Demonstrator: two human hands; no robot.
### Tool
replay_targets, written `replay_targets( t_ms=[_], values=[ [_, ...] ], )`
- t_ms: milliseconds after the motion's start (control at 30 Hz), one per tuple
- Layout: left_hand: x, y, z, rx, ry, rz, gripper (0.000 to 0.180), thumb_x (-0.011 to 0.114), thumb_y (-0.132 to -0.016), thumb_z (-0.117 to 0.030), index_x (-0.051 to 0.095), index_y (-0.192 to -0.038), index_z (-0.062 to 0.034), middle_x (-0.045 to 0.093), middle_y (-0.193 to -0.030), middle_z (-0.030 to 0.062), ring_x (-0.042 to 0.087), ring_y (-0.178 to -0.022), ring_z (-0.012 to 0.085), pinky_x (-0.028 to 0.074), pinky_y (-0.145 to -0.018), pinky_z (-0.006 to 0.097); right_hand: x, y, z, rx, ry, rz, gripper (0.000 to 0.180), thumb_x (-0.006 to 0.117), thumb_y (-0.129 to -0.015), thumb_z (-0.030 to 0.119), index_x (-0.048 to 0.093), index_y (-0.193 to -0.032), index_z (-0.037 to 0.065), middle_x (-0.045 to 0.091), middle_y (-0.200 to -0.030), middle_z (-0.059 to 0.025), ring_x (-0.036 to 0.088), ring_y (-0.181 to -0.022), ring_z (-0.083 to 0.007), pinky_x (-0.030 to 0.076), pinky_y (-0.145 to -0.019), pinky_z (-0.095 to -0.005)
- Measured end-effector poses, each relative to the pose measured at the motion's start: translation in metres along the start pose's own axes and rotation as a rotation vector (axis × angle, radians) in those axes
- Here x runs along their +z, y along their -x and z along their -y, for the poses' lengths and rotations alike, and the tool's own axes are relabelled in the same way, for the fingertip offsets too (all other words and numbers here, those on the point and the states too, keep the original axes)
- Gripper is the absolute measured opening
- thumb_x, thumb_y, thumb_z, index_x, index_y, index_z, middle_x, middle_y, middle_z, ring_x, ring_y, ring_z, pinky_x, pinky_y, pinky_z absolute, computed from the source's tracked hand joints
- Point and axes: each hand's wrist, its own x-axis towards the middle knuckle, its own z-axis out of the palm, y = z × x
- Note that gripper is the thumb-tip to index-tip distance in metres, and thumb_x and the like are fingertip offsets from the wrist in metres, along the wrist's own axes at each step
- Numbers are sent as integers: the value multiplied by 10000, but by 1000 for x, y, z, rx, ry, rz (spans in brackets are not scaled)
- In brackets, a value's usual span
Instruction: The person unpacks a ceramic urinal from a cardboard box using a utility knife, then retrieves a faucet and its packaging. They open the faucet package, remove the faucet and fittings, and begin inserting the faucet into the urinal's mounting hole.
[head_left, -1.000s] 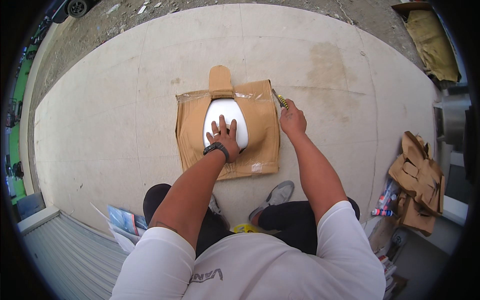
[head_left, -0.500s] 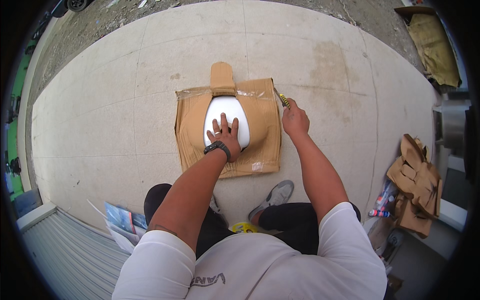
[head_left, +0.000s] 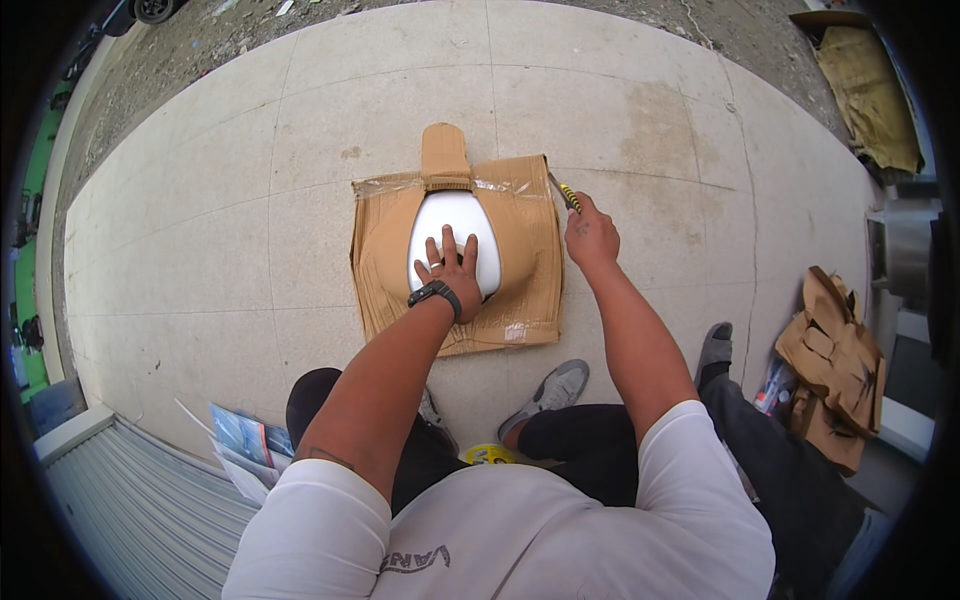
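A flat brown cardboard package (head_left: 525, 265) lies on the concrete in front of me, with a smooth white rounded part (head_left: 455, 222) showing through its cut-open middle. My left hand (head_left: 452, 268), a black watch on its wrist, presses flat on the white part with fingers spread. At the package's upper right corner my right hand (head_left: 590, 235) grips a utility knife (head_left: 564, 192) with a yellow and black handle, its blade at the cardboard edge. A cardboard flap (head_left: 444, 155) sticks out at the far end.
Folded papers (head_left: 245, 445) lie by my left knee. Another person's leg and grey shoe (head_left: 716, 350) stand at my right. Crumpled cardboard pieces (head_left: 835, 365) pile up at the right, a tan cloth (head_left: 870, 90) lies at the far right. A metal shutter track (head_left: 130, 500) runs at the lower left.
My right hand with the knife has shifted slightly along the package's right corner. The left hand stays pressed on the white part.
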Motion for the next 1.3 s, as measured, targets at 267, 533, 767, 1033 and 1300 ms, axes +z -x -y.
replay_targets(
  t_ms=[267,533,767,1033,1300],
  values=[
    [1,-1,-1,-6,-6,-5,1047,652,-887,-223,-54,-1660,-201,-188,-1682,254,-81,-1549,520,93,-1199,693,10,3,-6,22,-23,-7,422,567,-990,256,570,-1403,168,741,-1052,-214,714,-982,-417,562,-848,-513],
    [1,1,-1,-7,-12,-17,1045,642,-876,-184,-49,-1660,-195,-184,-1682,257,-68,-1551,520,96,-1199,693,7,-8,7,-23,23,8,400,556,-983,226,583,-1370,126,741,-1033,-212,719,-971,-409,564,-830,-521],
    [1,0,-1,-9,-15,-6,1041,621,-865,-142,-48,-1661,-195,-176,-1685,254,-60,-1552,520,101,-1199,692,-5,-12,18,-36,175,102,267,532,-974,190,621,-1192,66,736,-997,-223,724,-968,-408,572,-826,-516],
    [5,-4,1,-6,-9,-24,1062,629,-853,-158,-62,-1659,-193,-193,-1679,259,-60,-1546,535,103,-1195,696,14,5,5,15,173,153,256,536,-961,162,616,-1179,55,732,-1012,-238,726,-960,-412,579,-814,-512],
    [5,-4,1,-6,8,-18,1119,656,-811,-102,-70,-1657,-209,-200,-1679,251,-59,-1549,528,102,-1197,698,2,59,-28,35,222,267,273,573,-942,174,639,-1182,63,730,-1029,-247,725,-973,-407,574,-836,-518]
  ],
)
